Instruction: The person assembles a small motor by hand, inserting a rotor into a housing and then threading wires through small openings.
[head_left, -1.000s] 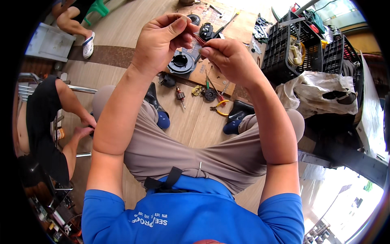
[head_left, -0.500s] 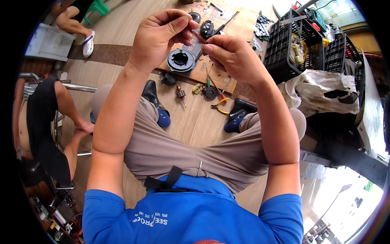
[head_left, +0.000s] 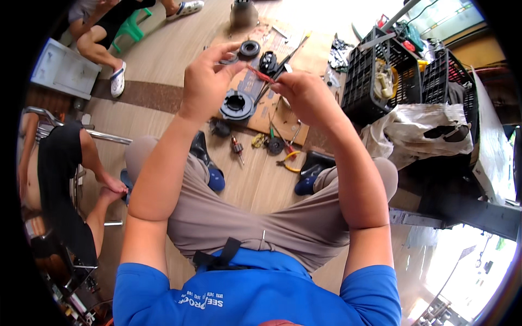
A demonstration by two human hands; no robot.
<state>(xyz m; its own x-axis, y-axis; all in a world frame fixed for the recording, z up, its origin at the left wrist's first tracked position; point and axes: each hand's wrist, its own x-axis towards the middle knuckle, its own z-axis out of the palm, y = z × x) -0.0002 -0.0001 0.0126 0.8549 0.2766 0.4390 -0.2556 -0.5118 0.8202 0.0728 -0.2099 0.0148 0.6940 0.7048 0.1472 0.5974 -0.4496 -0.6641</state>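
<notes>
A thin bundle of red wire (head_left: 261, 74) stretches between my hands, above the floor in front of me. My right hand (head_left: 298, 89) pinches its near end between thumb and fingers. By the far end is my left hand (head_left: 211, 79), its index finger and thumb spread apart; the thumb tip is close to the wire, and whether it touches cannot be made out. Beneath them lies a grey flanged ring housing (head_left: 248, 109) with a black centre. A small motor armature (head_left: 236, 146) and a round black part (head_left: 275, 145) lie nearer my feet.
Brown cardboard (head_left: 280, 122) under the parts also bears screwdrivers. Yellow-handled pliers (head_left: 288, 162) lie by my right boot (head_left: 315, 163). Black crates (head_left: 354, 81) and a stained white cloth (head_left: 416, 130) stand at right. At left are other people's legs (head_left: 98, 157) and a green stool (head_left: 129, 32).
My view has tilted up, showing more of the far floor. The left hand's fingers have gone from a pinch on the wire to spread. My right hand still pinches it.
</notes>
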